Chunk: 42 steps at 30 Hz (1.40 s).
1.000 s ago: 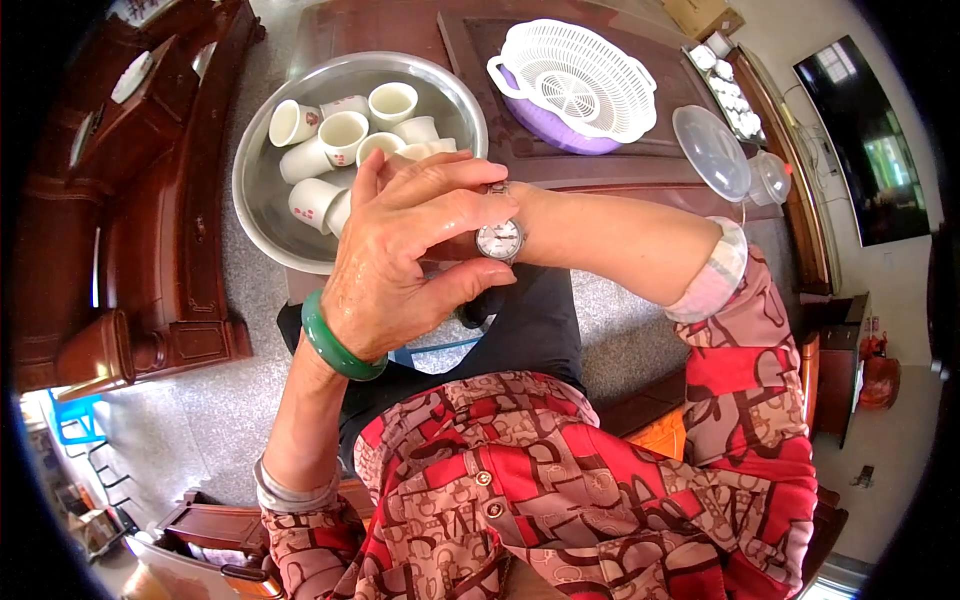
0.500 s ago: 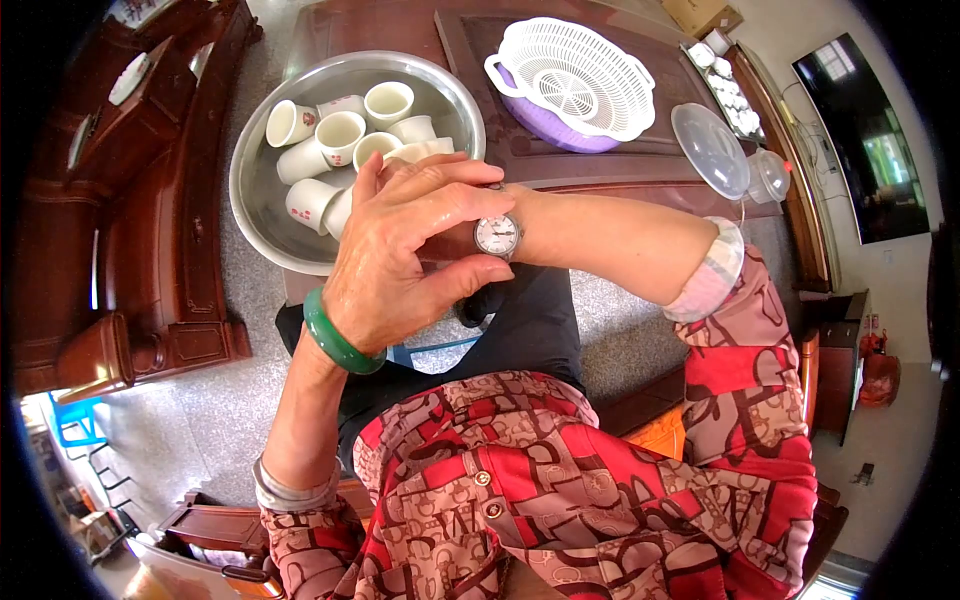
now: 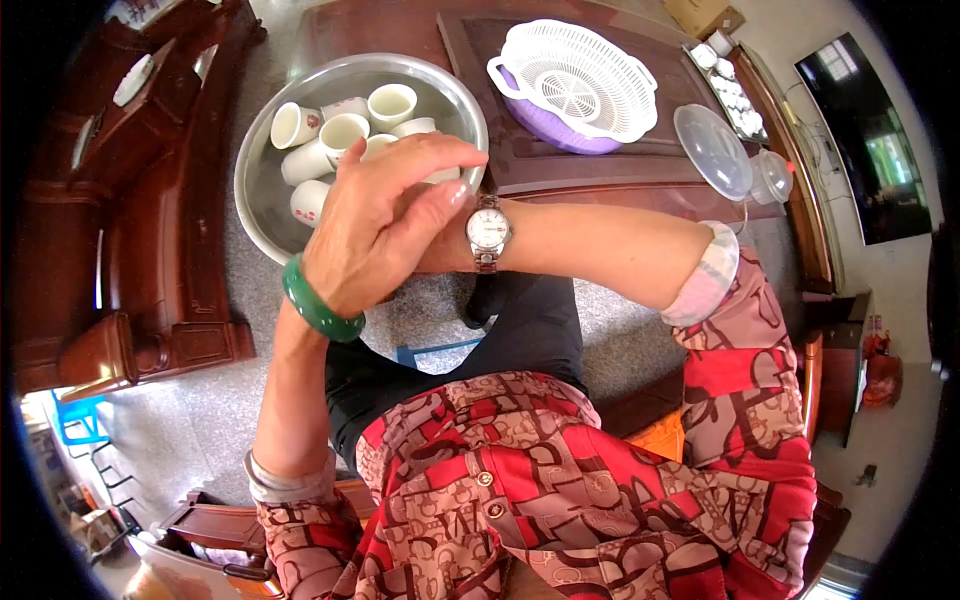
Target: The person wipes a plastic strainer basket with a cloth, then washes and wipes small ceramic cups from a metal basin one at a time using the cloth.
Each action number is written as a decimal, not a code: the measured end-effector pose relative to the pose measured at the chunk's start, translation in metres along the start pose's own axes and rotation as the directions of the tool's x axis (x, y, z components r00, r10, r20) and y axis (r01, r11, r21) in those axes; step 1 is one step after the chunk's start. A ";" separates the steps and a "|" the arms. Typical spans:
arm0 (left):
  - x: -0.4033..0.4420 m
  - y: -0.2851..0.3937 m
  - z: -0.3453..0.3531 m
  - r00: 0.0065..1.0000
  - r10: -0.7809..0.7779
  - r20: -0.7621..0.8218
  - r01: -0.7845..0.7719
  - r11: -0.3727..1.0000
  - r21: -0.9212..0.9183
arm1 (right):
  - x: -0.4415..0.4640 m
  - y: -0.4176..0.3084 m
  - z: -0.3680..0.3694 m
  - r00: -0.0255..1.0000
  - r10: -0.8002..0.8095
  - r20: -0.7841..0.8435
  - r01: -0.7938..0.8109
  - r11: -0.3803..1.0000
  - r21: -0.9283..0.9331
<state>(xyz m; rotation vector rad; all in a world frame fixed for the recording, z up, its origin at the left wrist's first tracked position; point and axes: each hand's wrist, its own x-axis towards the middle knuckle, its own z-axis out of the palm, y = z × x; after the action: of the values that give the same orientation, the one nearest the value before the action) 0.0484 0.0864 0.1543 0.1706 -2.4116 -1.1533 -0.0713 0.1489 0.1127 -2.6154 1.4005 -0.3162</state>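
My left hand [image 3: 375,225], wearing a green bangle [image 3: 318,300], is raised over the front of a steel basin [image 3: 252,205], its back toward me. Its index finger and thumb stretch to the right, apart, with nothing visible between them. A silver wristwatch [image 3: 489,228] is on my right wrist, just beyond the left thumb. My right hand [image 3: 440,245] lies mostly behind the left, so its fingers are hidden. White cups [image 3: 342,132], several of them, lie loosely inside the basin, some on their sides; a few are partly covered by my left hand.
On the dark wooden table [image 3: 520,180], a white strainer basket [image 3: 572,85] rests on a purple basin [image 3: 560,130]. To the right are a clear lid [image 3: 712,152], a plastic container [image 3: 768,178] and a tray of white cups [image 3: 735,100]. My legs [image 3: 520,325] are below the table edge.
My left hand has come away from the watch, moving left and leaving the dial uncovered. Its thumb has risen toward the index finger. The right forearm has barely moved.
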 end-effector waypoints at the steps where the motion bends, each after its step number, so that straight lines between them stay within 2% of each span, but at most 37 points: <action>1: 0.004 -0.004 -0.001 0.993 0.115 0.000 -0.114 0.982 0.154 | 0.001 0.001 0.001 1.000 0.002 0.000 -0.002 1.000 -0.008; 2: 0.008 -0.006 -0.002 0.993 0.115 0.000 -0.113 0.981 0.157 | 0.003 0.002 0.003 1.000 0.009 -0.001 -0.009 1.000 -0.015; 4: 0.018 -0.007 -0.003 0.962 0.042 0.268 -0.053 0.998 0.036 | 0.004 0.002 0.004 1.000 0.020 -0.008 -0.020 0.999 -0.036; 5: 0.020 -0.011 0.000 0.951 0.100 0.292 -0.075 0.993 -0.096 | 0.004 0.003 0.004 1.000 0.028 -0.010 -0.028 0.999 -0.047; 6: 0.021 -0.009 -0.003 0.951 0.104 0.291 -0.082 0.993 -0.088 | 0.005 0.004 0.004 0.999 0.035 -0.015 -0.035 0.998 -0.055; 8: 0.027 0.000 -0.008 0.874 0.044 0.484 0.051 0.982 -0.181 | 0.004 0.007 0.004 0.998 0.061 -0.031 -0.063 0.995 -0.073; 10: 0.023 -0.005 -0.002 0.910 0.195 0.365 -0.129 0.972 -0.197 | 0.004 0.010 0.001 0.994 0.107 -0.033 -0.109 0.990 -0.086; 11: 0.027 -0.003 0.000 0.905 0.143 0.401 -0.046 0.970 -0.240 | 0.002 0.016 0.003 0.990 0.135 -0.035 -0.138 0.987 -0.086; 15: 0.018 -0.007 0.005 0.933 0.001 0.360 0.081 0.974 -0.213 | 0.003 0.029 0.007 0.965 0.260 -0.036 -0.262 0.962 -0.081; 17: 0.015 -0.006 0.012 0.959 -0.083 0.272 0.143 0.968 -0.206 | 0.004 0.036 0.008 0.947 0.319 -0.038 -0.321 0.943 -0.084; 18: 0.011 -0.004 0.018 0.986 -0.041 0.162 0.073 0.978 -0.195 | 0.005 0.040 0.008 0.937 0.348 -0.042 -0.350 0.932 -0.091; 19: 0.007 0.000 0.023 0.999 0.002 0.050 0.007 0.986 -0.168 | 0.006 0.043 0.008 0.926 0.376 -0.042 -0.378 0.921 -0.094; 20: 0.006 0.007 0.026 0.996 0.082 -0.045 -0.074 0.985 0.158 | 0.008 0.046 0.009 0.914 0.403 -0.047 -0.405 0.909 -0.100; 22: 0.000 0.007 0.038 0.957 0.179 -0.228 -0.094 0.936 0.339 | 0.012 0.052 0.011 0.881 0.468 -0.063 -0.472 0.876 -0.099; 26: -0.004 0.006 0.055 0.932 0.118 -0.341 0.030 0.916 0.400 | 0.027 0.064 0.019 0.785 0.595 -0.170 -0.619 0.766 -0.173; 27: -0.003 0.005 0.057 0.917 0.145 -0.371 0.029 0.905 0.425 | 0.034 0.076 0.033 0.749 0.619 -0.236 -0.654 0.748 -0.112; 32: 0.001 -0.003 0.066 0.862 0.168 -0.479 0.095 0.874 0.477 | 0.038 0.076 0.022 0.686 0.668 -0.289 -0.702 0.712 -0.019; 34: -0.002 -0.012 0.079 0.838 0.185 -0.513 0.116 0.859 0.499 | 0.038 0.074 0.013 0.608 0.678 -0.413 -0.708 0.699 0.105; 36: -0.008 -0.018 0.095 0.821 0.128 -0.556 0.071 0.944 0.322 | 0.035 0.068 0.001 0.622 0.686 -0.378 -0.692 0.708 0.145; 37: -0.011 -0.016 0.099 0.836 0.034 -0.547 0.088 0.977 0.196 | 0.036 0.069 0.003 0.606 0.674 -0.422 -0.656 0.724 0.214; 38: -0.013 -0.015 0.101 0.834 0.026 -0.551 0.099 0.976 0.195 | 0.037 0.070 0.006 0.586 0.664 -0.464 -0.614 0.738 0.280; 39: -0.013 -0.015 0.103 0.821 -0.194 -0.537 0.074 0.969 -0.235 | 0.036 0.071 0.010 0.581 0.620 -0.527 -0.569 0.773 0.281; 40: -0.014 -0.016 0.103 0.812 -0.388 -0.436 0.041 0.783 -0.621 | 0.037 0.070 0.010 0.576 0.606 -0.549 -0.561 0.781 0.274; 41: -0.015 -0.022 0.104 0.804 -0.385 -0.453 -0.046 0.719 -0.693 | 0.038 0.071 0.010 0.566 0.598 -0.568 -0.569 0.782 0.257; 42: -0.018 -0.033 0.107 0.786 -0.500 -0.363 -0.053 0.530 -0.846 | 0.039 0.070 0.010 0.559 0.589 -0.584 -0.571 0.784 0.244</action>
<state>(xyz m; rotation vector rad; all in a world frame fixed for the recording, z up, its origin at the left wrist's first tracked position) 0.0128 0.1460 0.0650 0.4708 -1.1254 -1.9165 -0.1040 0.0780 0.0908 -1.8749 2.3399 -1.1838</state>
